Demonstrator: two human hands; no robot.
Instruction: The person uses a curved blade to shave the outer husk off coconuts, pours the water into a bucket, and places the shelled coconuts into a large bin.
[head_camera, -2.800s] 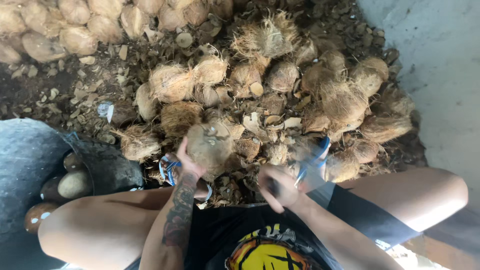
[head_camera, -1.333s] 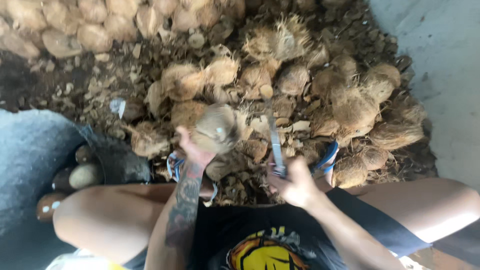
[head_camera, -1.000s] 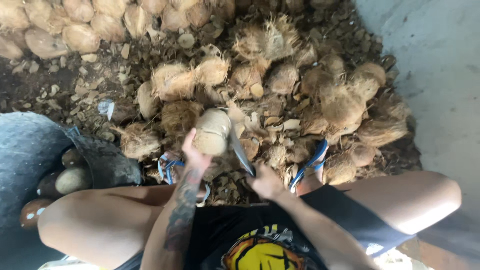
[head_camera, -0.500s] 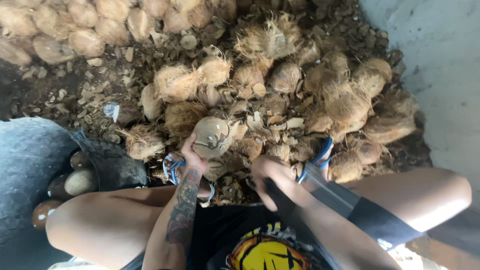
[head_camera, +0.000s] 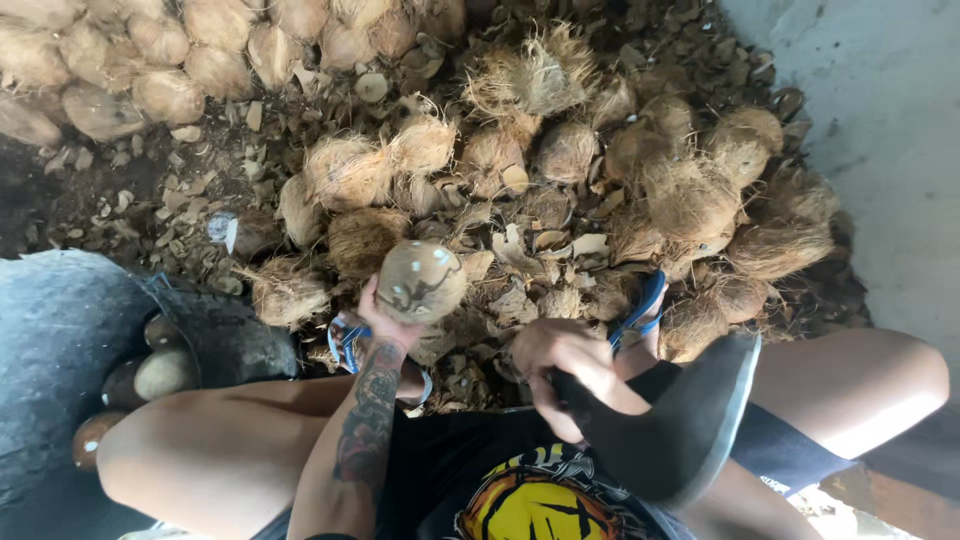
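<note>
The left hand is closed around the underside of a peeled coconut, holding it up just above the ground between the person's knees, its pale, rounded top facing the camera. The right hand is wrapped tight around the handle of a big knife, whose broad dark blade slants across the right thigh, low and near the body, well apart from the coconut. Beyond the hands lies a heap of husked coconuts, shaggy and brown, spread over a litter of husk chips. The person's feet wear blue sandals, half buried among the chips. To the left stands a dark tub with several smooth, peeled nuts just beside it. Another pile of paler coconuts runs along the top left. A grey concrete floor shows at the right.
</note>
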